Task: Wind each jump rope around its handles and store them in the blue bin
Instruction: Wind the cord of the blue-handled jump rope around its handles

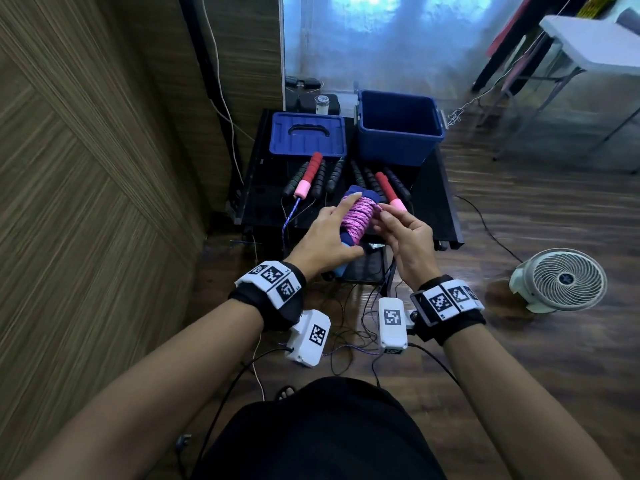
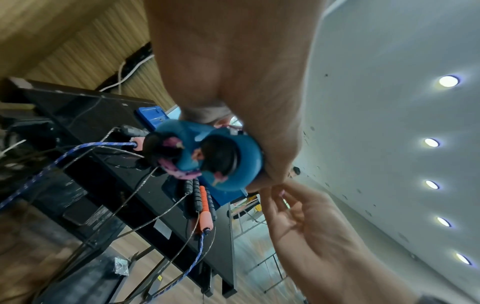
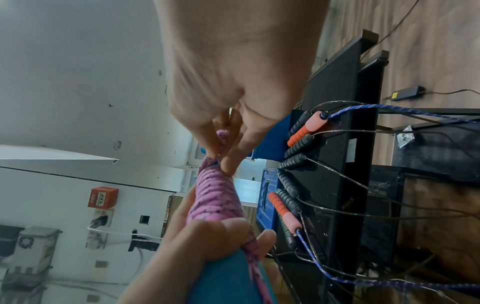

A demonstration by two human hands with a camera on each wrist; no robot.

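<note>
Pink braided rope (image 1: 360, 218) lies coiled around a pair of blue foam handles (image 1: 353, 194) held above the near edge of the black tabletop (image 1: 433, 188). Head view: the left hand (image 1: 325, 237) grips the bundle from 9 o'clock, forefinger laid along the coil; the right hand (image 1: 405, 233), at 3 o'clock, pinches the rope's end at the top of the coil. The blue bin (image 1: 398, 129) stands open at 1 o'clock, its lid (image 1: 308, 135) flat at 11 o'clock. Red-and-pink handles (image 1: 310, 174) and black ribbed handles (image 1: 322, 178) lie in a row in front of them. A white fan (image 1: 561, 280) sits on the floor at 4 o'clock. Left wrist view: both blue handle ends (image 2: 207, 152) face the camera, the left hand's grip (image 2: 259, 123) clamped around them. Right wrist view: thumb and fingers (image 3: 233, 152) of the right hand close on the pink rope end; the left hand holds the handles at 6 o'clock.
</note>
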